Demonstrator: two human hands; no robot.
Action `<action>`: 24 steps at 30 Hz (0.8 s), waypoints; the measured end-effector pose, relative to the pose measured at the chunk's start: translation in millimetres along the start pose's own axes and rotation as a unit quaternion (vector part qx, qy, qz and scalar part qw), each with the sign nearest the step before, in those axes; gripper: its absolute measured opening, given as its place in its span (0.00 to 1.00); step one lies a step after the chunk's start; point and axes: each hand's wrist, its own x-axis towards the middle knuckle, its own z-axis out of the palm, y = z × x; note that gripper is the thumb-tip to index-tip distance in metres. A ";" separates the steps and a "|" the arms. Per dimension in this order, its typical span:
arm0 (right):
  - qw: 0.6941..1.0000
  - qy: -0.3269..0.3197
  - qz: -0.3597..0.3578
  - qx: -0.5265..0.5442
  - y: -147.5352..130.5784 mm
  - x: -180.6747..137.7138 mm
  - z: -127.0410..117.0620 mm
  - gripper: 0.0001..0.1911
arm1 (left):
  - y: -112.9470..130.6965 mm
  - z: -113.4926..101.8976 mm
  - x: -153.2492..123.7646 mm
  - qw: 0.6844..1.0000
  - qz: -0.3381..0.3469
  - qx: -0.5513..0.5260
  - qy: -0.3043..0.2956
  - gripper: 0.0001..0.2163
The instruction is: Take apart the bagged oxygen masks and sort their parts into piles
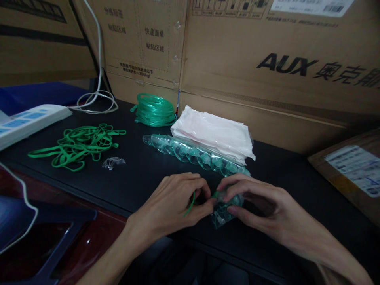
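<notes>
Near the table's front edge, my right hand (pixel 258 202) grips a clear green plastic mask (pixel 221 213) between thumb and fingers. My left hand (pixel 181 198) is closed in a pinch on a thin green elastic strap (pixel 190 204), its fingertips meeting the mask's left side. Part of the mask is covered by my fingers. Just beyond my hands lies a nested row of similar clear green masks (pixel 192 153). A tangled heap of green elastic straps (pixel 84 142) is at the left, with several small metal strips (pixel 113 162) beside it.
A coil of green tubing (pixel 154 111) and a stack of white plastic bags (pixel 212 128) sit at the back of the black table (pixel 127 180). Large cardboard boxes (pixel 237 75) wall the rear. A power strip (pixel 35 120) is at left, another box (pixel 353 170) at right.
</notes>
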 end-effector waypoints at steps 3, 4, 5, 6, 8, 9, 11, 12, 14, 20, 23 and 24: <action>1.000 0.015 -0.016 0.015 -2.4 -1.2 -1.0 0.03 | 0.6 0.6 0.5 1.000 0.008 -0.005 0.005 0.03; 0.999 0.024 -0.017 0.022 -3.1 -1.6 -1.2 0.03 | 0.8 0.9 0.5 1.000 0.012 -0.008 0.009 0.02; 0.999 0.035 -0.015 0.027 -3.5 -1.7 -1.2 0.04 | 0.9 1.1 0.4 1.000 0.017 -0.010 0.011 0.02; 0.998 0.046 -0.009 0.030 -3.6 -1.5 -1.0 0.05 | 1.0 1.4 0.4 1.000 0.022 -0.014 0.013 0.02; 0.998 0.055 0.007 0.020 -3.2 0.1 0.5 0.07 | 1.2 1.8 0.1 0.999 0.038 -0.022 0.022 0.02; 0.998 0.053 0.012 0.008 -2.8 1.3 1.7 0.06 | 1.3 1.9 -0.1 0.998 0.047 -0.026 0.029 0.02; 0.999 0.042 0.012 -0.026 -2.3 4.1 4.2 0.04 | 1.7 1.9 -0.4 0.996 0.063 -0.037 0.047 0.03; 0.998 0.035 0.007 -0.044 -2.2 5.3 5.3 0.03 | 1.9 1.9 -0.6 0.995 0.070 -0.042 0.055 0.03; 0.997 0.026 -0.007 -0.078 -2.0 6.8 6.8 0.01 | 2.4 2.2 -0.9 0.993 0.082 -0.049 0.067 0.03; 0.991 0.053 -0.026 -0.123 4.4 6.3 9.4 0.03 | 0.9 8.0 -1.4 0.992 0.093 0.001 0.088 0.03; 0.988 0.073 -0.023 -0.133 7.5 6.8 12.4 0.02 | 0.3 9.9 -1.1 0.992 0.094 0.032 0.083 0.06; 0.988 0.076 -0.022 -0.134 7.8 7.0 13.5 0.03 | 0.5 9.8 -0.8 0.992 0.095 0.036 0.082 0.06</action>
